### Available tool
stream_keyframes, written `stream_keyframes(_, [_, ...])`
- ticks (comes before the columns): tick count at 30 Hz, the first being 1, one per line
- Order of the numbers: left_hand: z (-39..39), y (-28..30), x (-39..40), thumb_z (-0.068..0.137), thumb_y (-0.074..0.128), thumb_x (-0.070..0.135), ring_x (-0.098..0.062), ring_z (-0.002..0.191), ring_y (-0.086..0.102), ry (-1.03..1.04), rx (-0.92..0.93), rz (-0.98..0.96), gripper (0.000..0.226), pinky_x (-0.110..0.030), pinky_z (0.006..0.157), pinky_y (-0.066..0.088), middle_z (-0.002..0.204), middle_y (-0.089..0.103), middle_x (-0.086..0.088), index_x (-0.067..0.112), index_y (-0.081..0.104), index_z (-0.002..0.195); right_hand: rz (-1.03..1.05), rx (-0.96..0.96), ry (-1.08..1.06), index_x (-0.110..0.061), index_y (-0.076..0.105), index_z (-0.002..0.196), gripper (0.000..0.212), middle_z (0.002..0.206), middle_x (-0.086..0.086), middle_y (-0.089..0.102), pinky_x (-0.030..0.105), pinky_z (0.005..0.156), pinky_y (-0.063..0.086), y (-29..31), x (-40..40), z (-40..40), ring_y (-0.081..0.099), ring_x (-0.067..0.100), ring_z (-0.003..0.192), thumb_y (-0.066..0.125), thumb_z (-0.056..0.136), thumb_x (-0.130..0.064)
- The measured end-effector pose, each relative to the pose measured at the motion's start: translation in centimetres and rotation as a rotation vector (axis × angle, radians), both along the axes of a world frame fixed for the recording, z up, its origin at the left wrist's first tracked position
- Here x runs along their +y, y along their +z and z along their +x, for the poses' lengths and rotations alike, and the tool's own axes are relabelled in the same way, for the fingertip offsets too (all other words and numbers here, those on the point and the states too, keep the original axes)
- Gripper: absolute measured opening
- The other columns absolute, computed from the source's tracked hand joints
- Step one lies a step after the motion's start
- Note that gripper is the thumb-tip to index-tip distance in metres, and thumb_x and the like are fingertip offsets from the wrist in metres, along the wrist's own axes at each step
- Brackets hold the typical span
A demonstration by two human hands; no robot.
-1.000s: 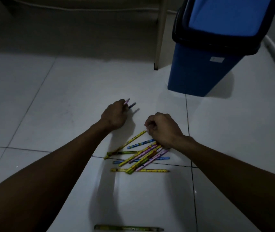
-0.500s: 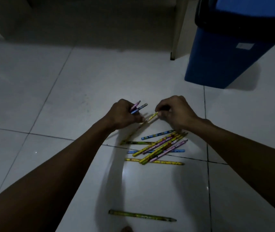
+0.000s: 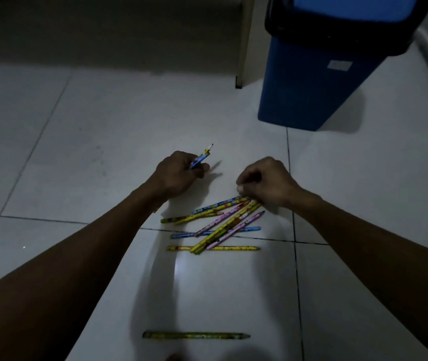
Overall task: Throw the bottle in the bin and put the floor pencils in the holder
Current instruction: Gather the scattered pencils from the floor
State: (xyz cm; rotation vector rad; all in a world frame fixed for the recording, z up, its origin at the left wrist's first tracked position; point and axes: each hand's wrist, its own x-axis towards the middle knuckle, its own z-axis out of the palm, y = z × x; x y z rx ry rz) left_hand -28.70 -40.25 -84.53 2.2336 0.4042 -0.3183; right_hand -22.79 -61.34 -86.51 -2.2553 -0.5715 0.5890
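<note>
While the left hand [image 3: 176,175] grips a small bundle of pencils [image 3: 202,158], whose tips stick out toward 1 o'clock, the right hand [image 3: 265,183] is curled over the far end of the pile of pencils [image 3: 215,225] on the white tiled floor [image 3: 90,157]. Its fingertips [image 3: 240,188] touch the upper ends of the pile, but I cannot tell if they already pinch one. The pile lies at the centre of the view, between both forearms. One single green pencil [image 3: 196,335] lies apart at 6 o'clock. The blue bin [image 3: 312,74] with a black rim stands at 1 o'clock, well apart from the hands. A pale furniture leg [image 3: 244,43] stands just left of the bin.
</note>
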Motion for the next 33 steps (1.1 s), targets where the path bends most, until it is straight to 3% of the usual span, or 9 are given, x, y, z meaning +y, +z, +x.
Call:
stream_keyframes(4, [-0.5, 0.0, 0.0, 0.093, 0.059, 0.031, -0.017, 0.05, 0.044, 0.04, 0.05, -0.138, 0.027, -0.028, 0.052, 0.039, 0.056, 0.046, -0.001, 0.01, 0.062, 0.077, -0.055, -0.124, 0.081, -0.015, 0.078, 0.097, 0.022, 0.082, -0.015, 0.054, 0.021, 0.073, 0.044, -0.8, -0.1, -0.9, 0.055, 0.006, 0.085, 0.078, 0.077, -0.023])
stream_keyframes(7, [-0.8, -0.3, 0.2, 0.092, 0.062, 0.031, -0.019, 0.059, 0.046, -0.087, 0.076, 0.002, 0.026, -0.03, 0.057, 0.036, 0.061, 0.05, -0.002, 0.007, 0.064, 0.082, -0.09, -0.176, 0.114, -0.016, 0.078, 0.099, 0.021, 0.087, -0.011, 0.055, 0.031, 0.077, 0.048, -0.9, 0.4, -1.2, 0.053, 0.01, 0.092, 0.075, 0.08, -0.025])
stream_keyframes(10, [-1.4, -0.7, 0.1, 0.089, 0.065, 0.032, -0.014, 0.061, 0.046, -0.169, 0.129, 0.125, 0.023, -0.025, 0.051, 0.032, 0.062, 0.048, 0.003, 0.017, 0.057, 0.074, -0.123, -0.208, 0.195, -0.017, 0.079, 0.098, 0.017, 0.088, -0.008, 0.059, 0.033, 0.077, 0.049, -0.7, 0.5, -1.3, 0.053, 0.011, 0.093, 0.073, 0.082, -0.023])
stream_keyframes(13, [-1.9, -1.1, 0.0, 0.087, 0.067, 0.034, -0.011, 0.057, 0.046, -0.141, 0.122, 0.116, 0.03, -0.025, 0.05, 0.031, 0.059, 0.048, 0.005, 0.021, 0.054, 0.064, -0.164, -0.229, 0.271, -0.019, 0.077, 0.101, 0.018, 0.1, -0.004, 0.063, 0.029, 0.075, 0.044, -0.7, 0.3, -1.6, 0.048, 0.009, 0.093, 0.071, 0.084, -0.023])
stream_keyframes(18, [-2.2, -1.1, 0.1, 0.089, 0.065, 0.031, -0.014, 0.053, 0.043, -0.091, 0.067, 0.092, 0.037, -0.027, 0.05, 0.03, 0.054, 0.047, 0.0, 0.018, 0.051, 0.058, -0.213, -0.242, 0.323, -0.019, 0.07, 0.094, 0.009, 0.098, -0.001, 0.063, 0.036, 0.079, 0.045, -0.6, 0.1, -1.9, 0.052, 0.019, 0.096, 0.067, 0.086, -0.022])
stream_keyframes(22, [-2.0, -1.4, 0.6, 0.09, 0.064, 0.029, -0.02, 0.052, 0.048, 0.124, 0.034, -0.092, 0.032, -0.025, 0.048, 0.036, 0.059, 0.057, -0.009, 0.011, 0.062, 0.064, -0.278, -0.381, 0.418, -0.017, 0.066, 0.098, 0.014, 0.101, 0.003, 0.061, 0.033, 0.075, 0.04, -0.2, 0.1, -2.5, 0.054, 0.023, 0.094, 0.055, 0.093, -0.023])
stream_keyframes(25, [-1.9, -0.9, 1.1, 0.091, 0.062, 0.028, -0.015, 0.047, 0.045, 0.312, 0.016, -0.25, 0.026, -0.019, 0.038, 0.035, 0.063, 0.06, -0.007, 0.004, 0.07, 0.084, -0.263, -0.422, 0.451, -0.017, 0.068, 0.104, 0.02, 0.105, 0.005, 0.061, 0.036, 0.075, 0.046, -0.3, -0.3, -2.8, 0.056, 0.024, 0.095, 0.053, 0.093, -0.024])
stream_keyframes(33, [-1.9, -0.4, 2.1, 0.092, 0.061, 0.026, -0.016, 0.048, 0.044, 0.4, 0.03, -0.345, 0.028, -0.019, 0.038, 0.036, 0.067, 0.061, -0.008, 0.0, 0.07, 0.097, -0.23, -0.52, 0.52, -0.016, 0.074, 0.103, 0.024, 0.095, 0.008, 0.068, 0.036, 0.069, 0.048, -0.8, -1.1, -2.7, 0.062, 0.029, 0.088, 0.058, 0.087, -0.023])
